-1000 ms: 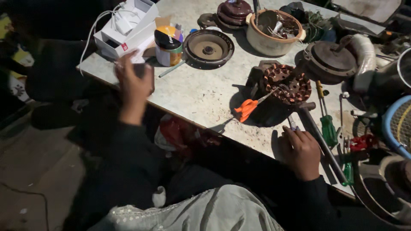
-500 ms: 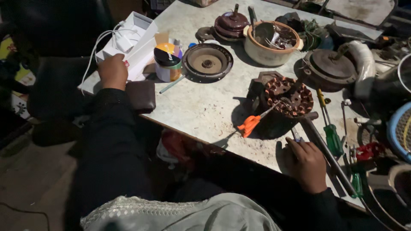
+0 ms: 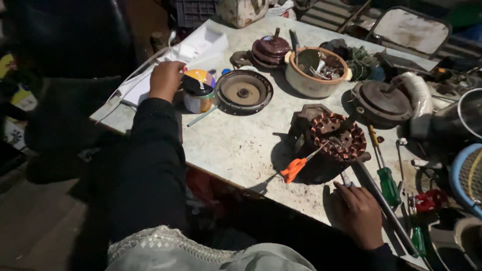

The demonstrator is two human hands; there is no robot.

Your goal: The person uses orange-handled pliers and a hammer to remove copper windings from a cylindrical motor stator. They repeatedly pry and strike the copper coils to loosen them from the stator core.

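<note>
My left hand [image 3: 165, 79] reaches to the far left of the worktable [image 3: 236, 145], fingers curled and resting beside a small round tin with a coloured lid [image 3: 198, 90] and a white box [image 3: 198, 46]; whether it grips anything is hidden. My right hand [image 3: 357, 212] lies palm down on the table's near edge with its fingers together, next to a long dark metal bar [image 3: 385, 206]. Just beyond it a copper-wound motor stator [image 3: 337, 136] rests on the table, with an orange-handled screwdriver [image 3: 298, 165] leaning against it.
A round metal motor cover [image 3: 243, 90], a bowl of small parts [image 3: 316, 71], a dark domed housing [image 3: 381, 103], green-handled screwdrivers [image 3: 387, 183], a red-brown lidded part [image 3: 270, 49] and a blue-rimmed fan guard [image 3: 467, 178] crowd the table. White cables [image 3: 133, 80] trail off its left edge.
My left hand has moved from the table's near left corner forward to the tin and white box. My right hand has stayed by the bar. The view has shifted closer.
</note>
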